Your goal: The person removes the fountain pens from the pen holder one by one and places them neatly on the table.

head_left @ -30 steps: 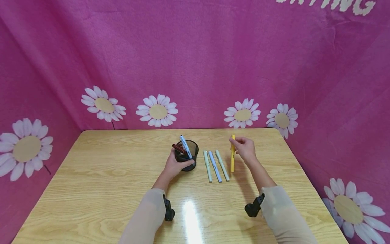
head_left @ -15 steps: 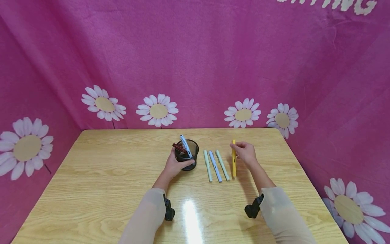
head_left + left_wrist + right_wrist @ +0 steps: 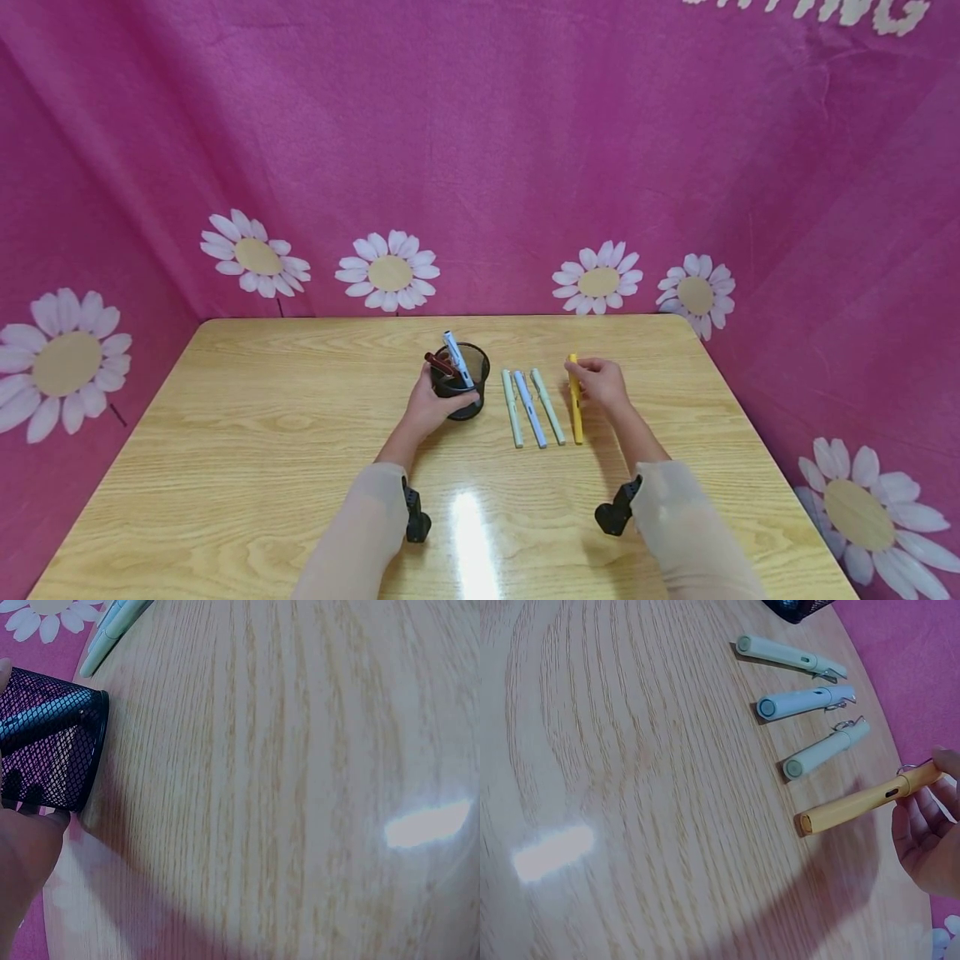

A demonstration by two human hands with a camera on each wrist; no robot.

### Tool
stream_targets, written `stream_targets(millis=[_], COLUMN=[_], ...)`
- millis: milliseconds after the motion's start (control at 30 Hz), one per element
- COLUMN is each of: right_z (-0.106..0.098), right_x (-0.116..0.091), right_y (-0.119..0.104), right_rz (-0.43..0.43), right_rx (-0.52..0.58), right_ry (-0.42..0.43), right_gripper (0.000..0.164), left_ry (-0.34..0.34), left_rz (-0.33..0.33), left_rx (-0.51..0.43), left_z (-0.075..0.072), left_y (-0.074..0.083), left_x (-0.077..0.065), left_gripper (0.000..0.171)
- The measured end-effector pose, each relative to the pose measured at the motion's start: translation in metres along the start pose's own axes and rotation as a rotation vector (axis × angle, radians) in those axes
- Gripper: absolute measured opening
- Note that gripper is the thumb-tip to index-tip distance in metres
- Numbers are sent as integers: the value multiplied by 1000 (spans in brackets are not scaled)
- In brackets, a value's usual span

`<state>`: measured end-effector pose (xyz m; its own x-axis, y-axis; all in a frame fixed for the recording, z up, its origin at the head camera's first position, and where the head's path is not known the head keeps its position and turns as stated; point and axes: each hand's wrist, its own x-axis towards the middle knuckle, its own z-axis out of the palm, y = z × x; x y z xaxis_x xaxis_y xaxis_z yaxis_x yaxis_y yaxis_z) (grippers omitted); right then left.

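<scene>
My left hand [image 3: 427, 412] grips a black mesh pen cup [image 3: 56, 739] standing on the table, fingers and thumb round its sides. A light blue pen [image 3: 459, 360] and a dark red pen [image 3: 441, 364] lean inside it. On the right, my right hand [image 3: 606, 385] pinches a yellow pen [image 3: 855, 808] by its clip end. The pen's other end is low, at the tabletop; whether it touches cannot be told. Left of it lie two pale green pens, the inner one [image 3: 548, 407] and the outer one [image 3: 513, 410], with a periwinkle blue pen [image 3: 529, 410] between them.
The wooden table [image 3: 262, 467] ends at a pink curtain [image 3: 480, 167] with white flowers behind and at both sides. A bright light reflection falls on the table in front of the cup.
My right hand has moved the yellow pen down and nearer to me, lowering it beside the row of pens. The left hand and the cup have stayed in place.
</scene>
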<state>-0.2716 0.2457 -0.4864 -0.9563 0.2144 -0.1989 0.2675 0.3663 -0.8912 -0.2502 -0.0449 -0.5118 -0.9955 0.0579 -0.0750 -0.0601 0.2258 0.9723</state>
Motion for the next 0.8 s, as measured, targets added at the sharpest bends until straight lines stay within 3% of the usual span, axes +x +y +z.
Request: stream_targets(millis=[800], right_z=[23], right_x=[4], right_y=[10], right_rz=[6], right_rx=[6], right_ry=[31], right_gripper=[37], left_ry=[2], left_rz=[-1], left_rx=[-9], left_z=[0], left_y=[-1], left_x=[1], left_gripper=[94])
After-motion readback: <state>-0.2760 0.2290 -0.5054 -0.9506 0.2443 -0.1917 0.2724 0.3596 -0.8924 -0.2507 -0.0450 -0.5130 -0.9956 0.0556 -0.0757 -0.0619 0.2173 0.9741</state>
